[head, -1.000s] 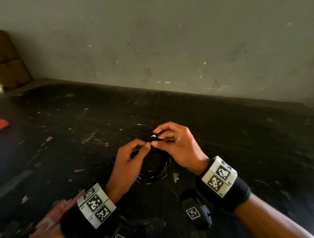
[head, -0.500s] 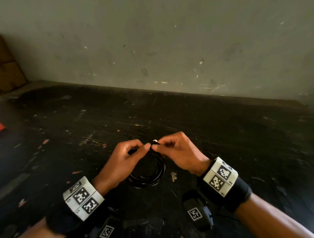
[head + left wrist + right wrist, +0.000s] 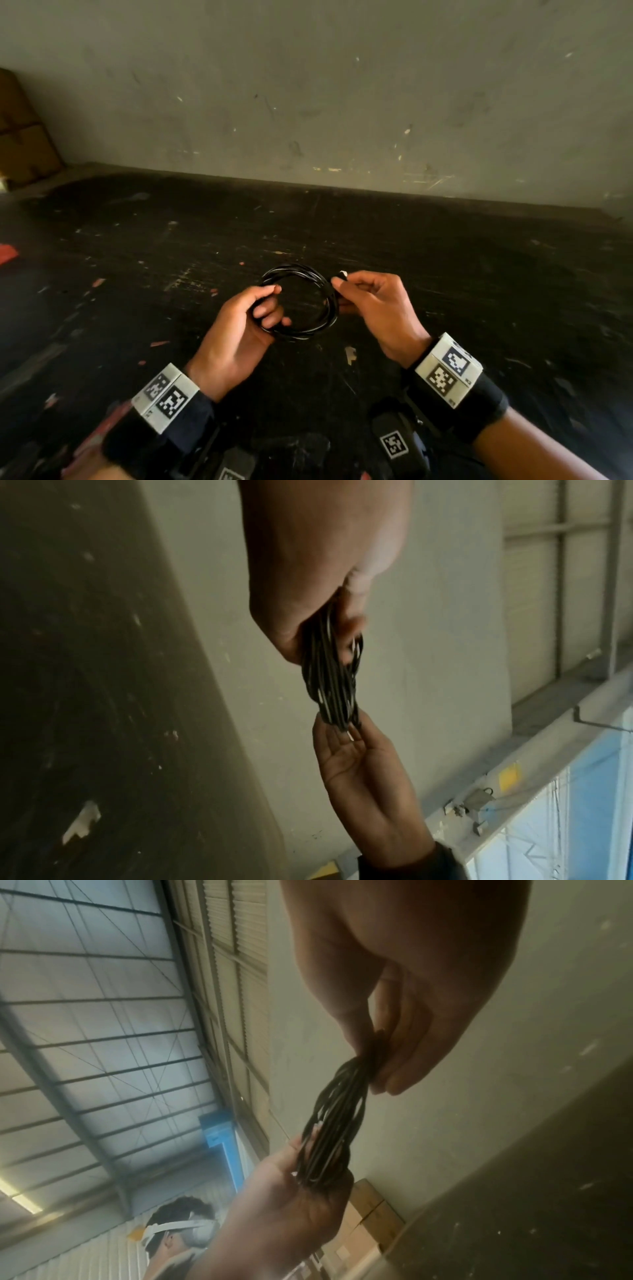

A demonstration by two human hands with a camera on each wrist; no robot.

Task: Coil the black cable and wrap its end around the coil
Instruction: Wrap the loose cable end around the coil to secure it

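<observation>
Head view: the black cable (image 3: 298,301), coiled, is held above the dark surface (image 3: 445,274); the left hand (image 3: 239,329) clamps the coil's left side, and the right hand (image 3: 373,308), at its right side, pinches the cable end (image 3: 342,274). Left wrist view: strands run edge-on between both grips. Right wrist view: the same. Step in hand: wrapping; next, pass the end through the coil.

Coil: the black cable (image 3: 310,277) is wound into a round coil, held above the dark table (image 3: 445,274) at the frame's centre.
Left hand: my left hand (image 3: 236,332) grips the coil's left side, fingers curled through the loop.
Right hand: my right hand (image 3: 373,308) pinches the cable end (image 3: 342,274) at the coil's right edge.
Background: grey wall (image 3: 342,102) across the upper frame.
</observation>
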